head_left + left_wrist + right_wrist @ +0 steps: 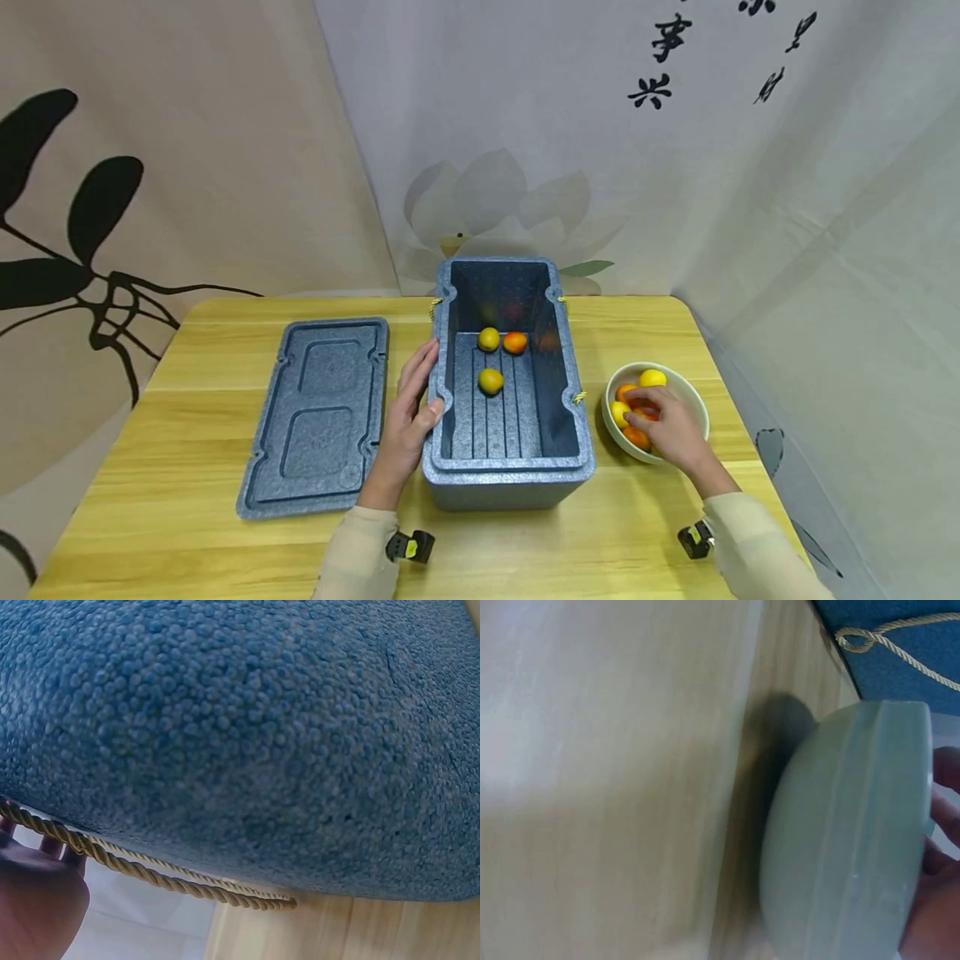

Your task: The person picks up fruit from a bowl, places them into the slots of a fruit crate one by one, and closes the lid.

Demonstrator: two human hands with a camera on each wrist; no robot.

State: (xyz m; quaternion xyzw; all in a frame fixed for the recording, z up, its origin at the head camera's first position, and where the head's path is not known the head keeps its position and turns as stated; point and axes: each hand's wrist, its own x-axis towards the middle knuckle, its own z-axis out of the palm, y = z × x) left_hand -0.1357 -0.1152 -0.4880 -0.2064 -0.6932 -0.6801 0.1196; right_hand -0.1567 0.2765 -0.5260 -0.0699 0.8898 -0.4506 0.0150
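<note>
Fruit (643,407) lies in the bowl (697,404) at right — right hand (671,429) fingers curl on one piece. Left hand (408,412), fingers straight, steadies the box (510,475). A loose grasp could drop it on the surface (187,533).

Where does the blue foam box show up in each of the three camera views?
Head view: the blue foam box stands open at mid-table, left hand against its left wall.
Left wrist view: its pebbled outer wall fills most of the picture.
Right wrist view: only a corner at top right, behind the bowl.
Shared landmark: the box's yellow rope handle.
</note>
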